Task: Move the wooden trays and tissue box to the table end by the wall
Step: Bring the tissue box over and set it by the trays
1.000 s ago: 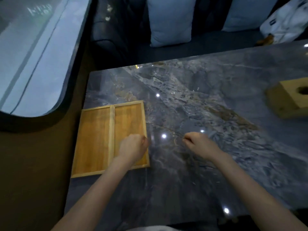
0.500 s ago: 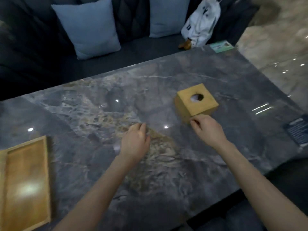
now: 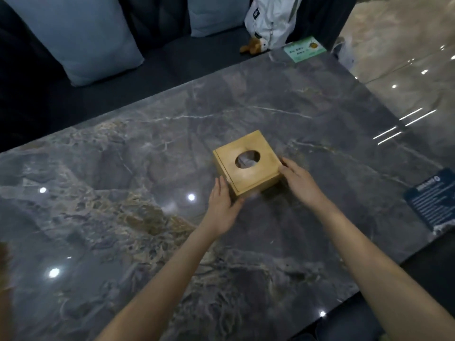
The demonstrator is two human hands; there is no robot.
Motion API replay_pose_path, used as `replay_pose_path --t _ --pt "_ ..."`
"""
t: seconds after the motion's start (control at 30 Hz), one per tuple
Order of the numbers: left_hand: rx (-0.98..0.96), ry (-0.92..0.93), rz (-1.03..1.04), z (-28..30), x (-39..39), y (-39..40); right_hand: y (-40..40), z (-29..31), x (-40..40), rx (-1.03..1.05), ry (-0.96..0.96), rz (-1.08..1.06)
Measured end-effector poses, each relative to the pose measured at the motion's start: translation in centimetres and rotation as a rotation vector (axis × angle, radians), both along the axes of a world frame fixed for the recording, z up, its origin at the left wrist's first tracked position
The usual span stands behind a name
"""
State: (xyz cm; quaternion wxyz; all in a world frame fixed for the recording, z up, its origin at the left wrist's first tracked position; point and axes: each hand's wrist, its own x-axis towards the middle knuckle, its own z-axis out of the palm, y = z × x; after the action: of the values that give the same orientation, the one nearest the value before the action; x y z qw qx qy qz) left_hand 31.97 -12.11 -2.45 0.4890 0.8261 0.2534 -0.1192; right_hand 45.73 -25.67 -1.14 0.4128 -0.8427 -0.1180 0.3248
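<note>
1. tissue box (image 3: 247, 162): square wooden box, round hole in the top with white tissue showing. sits flat on the counter (image 3: 123, 205), roughly mid-span, nearer the right end than the left.
2. left hand (image 3: 222, 205): open, fingers straight and together, palm pressed against the box's near-left side. thumb tip at the near corner.
3. right hand (image 3: 299, 179): open, fingers spread slightly, laid against the box's near-right side, fingertips at the top edge.
4. both hands flank the box at its near corner. looks like a two-sided squeeze, but can't tell if the box is lifted at all; its base edge is blurred.
5. counter: dark grey marble, glossy, ceiling-light reflections on it.
6. green card (image 3: 304, 48) at the far right corner of the counter. dark blue printed card (image 3: 434, 198) at the right edge, near side.
7. beyond the far edge: dark sofa with a pale blue cushion (image 3: 81, 33) and a white bag (image 3: 273, 18).
8. trays not in view.
</note>
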Motion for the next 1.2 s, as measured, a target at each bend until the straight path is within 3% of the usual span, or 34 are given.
replay_pose_path --t 0.1,0.5,0.83,1.2 --pt "-0.218 -0.087 0.143 -0.6 0.3 -0.3 0.1 -0.1 0.2 0.083 0.112 -0.059" --pt "-0.394 -0.204 0.338 1.2 -0.4 -0.5 0.7 2.4 -0.1 0.101 0.058 0.008" --pt "-0.273 -0.34 0.491 6.1 -5.4 1.8 4.4 5.7 -3.8 0.285 0.057 0.096" --pt "-0.156 -0.474 0.674 11.7 -18.9 6.0 11.9 10.2 -15.2 0.408 0.018 0.367"
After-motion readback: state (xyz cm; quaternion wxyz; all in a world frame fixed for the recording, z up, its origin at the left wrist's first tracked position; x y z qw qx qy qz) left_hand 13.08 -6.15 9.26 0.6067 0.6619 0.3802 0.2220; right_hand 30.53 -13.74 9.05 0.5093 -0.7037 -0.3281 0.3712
